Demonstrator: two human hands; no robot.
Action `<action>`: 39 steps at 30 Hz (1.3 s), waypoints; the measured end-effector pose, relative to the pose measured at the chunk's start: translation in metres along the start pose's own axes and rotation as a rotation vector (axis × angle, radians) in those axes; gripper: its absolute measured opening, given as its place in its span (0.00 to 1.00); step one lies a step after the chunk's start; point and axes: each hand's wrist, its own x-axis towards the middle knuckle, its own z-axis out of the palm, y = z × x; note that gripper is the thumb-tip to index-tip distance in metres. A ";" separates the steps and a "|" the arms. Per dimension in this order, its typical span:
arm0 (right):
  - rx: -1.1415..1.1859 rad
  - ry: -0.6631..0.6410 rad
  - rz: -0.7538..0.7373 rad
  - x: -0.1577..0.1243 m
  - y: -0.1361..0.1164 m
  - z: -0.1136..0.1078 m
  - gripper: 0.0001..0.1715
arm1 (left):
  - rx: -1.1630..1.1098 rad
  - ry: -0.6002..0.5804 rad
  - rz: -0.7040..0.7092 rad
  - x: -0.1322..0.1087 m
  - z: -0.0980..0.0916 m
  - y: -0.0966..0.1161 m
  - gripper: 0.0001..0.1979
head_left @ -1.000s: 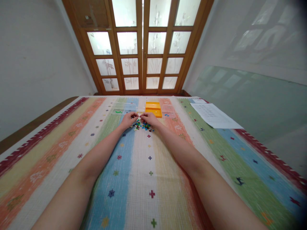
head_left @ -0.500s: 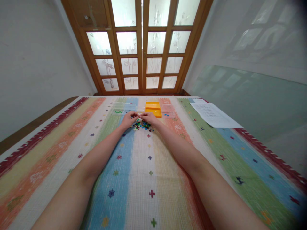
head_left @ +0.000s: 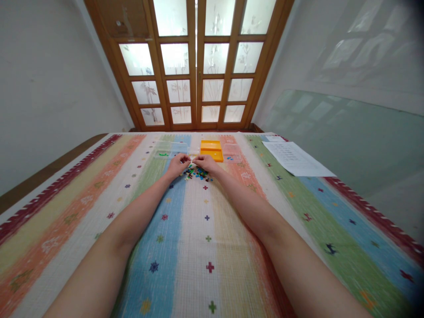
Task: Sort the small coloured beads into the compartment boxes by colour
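Note:
My left hand (head_left: 178, 166) and my right hand (head_left: 206, 163) meet fingertip to fingertip near the far end of the table, just over a loose pile of small coloured pieces (head_left: 198, 174). Green, blue, dark and pale bits make up the pile. Both hands are closed in a pinch. Dark red specks show at the fingers of my left hand, too small to name. Whatever the right fingertips grip cannot be made out either. Right behind my right hand lies an open yellow case (head_left: 211, 145).
Left of the case is a clear plastic tray (head_left: 159, 150) with green pieces inside. Another clear tray (head_left: 236, 154), holding a few blue pieces, stands to its right. Printed paper sheets (head_left: 296, 158) lie at the right on the striped tablecloth (head_left: 194, 247). Glass-paned doors (head_left: 198, 66) rise beyond.
The fingertips have drawn very slightly apart and shifted a little; otherwise both hands and the pile look the same.

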 end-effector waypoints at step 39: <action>-0.767 0.110 -0.246 -0.022 0.007 -0.026 0.12 | 0.272 -0.030 -0.055 -0.002 -0.016 -0.022 0.04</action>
